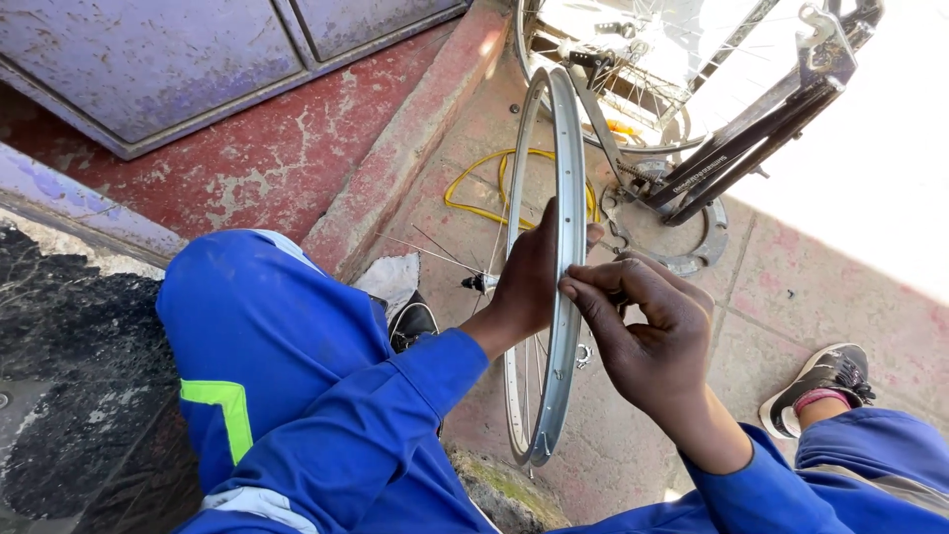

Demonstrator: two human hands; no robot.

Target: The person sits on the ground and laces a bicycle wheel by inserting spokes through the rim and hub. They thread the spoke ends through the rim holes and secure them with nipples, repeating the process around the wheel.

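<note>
Right hand [654, 341]: thumb and forefinger pinched tight at the outer face of the wheel rim [560, 257], at about mid-height. Whatever sits between the fingertips is too small to make out; could be a spoke nipple, cannot tell. Other fingers curled loosely.

Left hand [529, 282]: wrapped around the rim from the far side, thumb showing over its edge, fingers hidden behind the metal. A closed, steadying hold, level with the right-hand pinch.

The rim stands upright on edge between the knees, lower end near the ground, seen almost edge-on. Silver, bare, no tyre. Hub [481, 283] sits to the left of the left hand with only a few thin spokes [425, 249] fanning from it; most rim holes look empty.

Judgement: the wheel is being laced, or a spoke end seated at one rim hole. The next move looks to call for fine fingertip turning at that hole while the left hand keeps the rim from rolling.

Around: upturned bicycle frame [736, 148] with another wheel [633, 69] behind, yellow cable [473, 193] on the paving, blue overalls [297, 376], a dark shoe [820, 381] at right.
</note>
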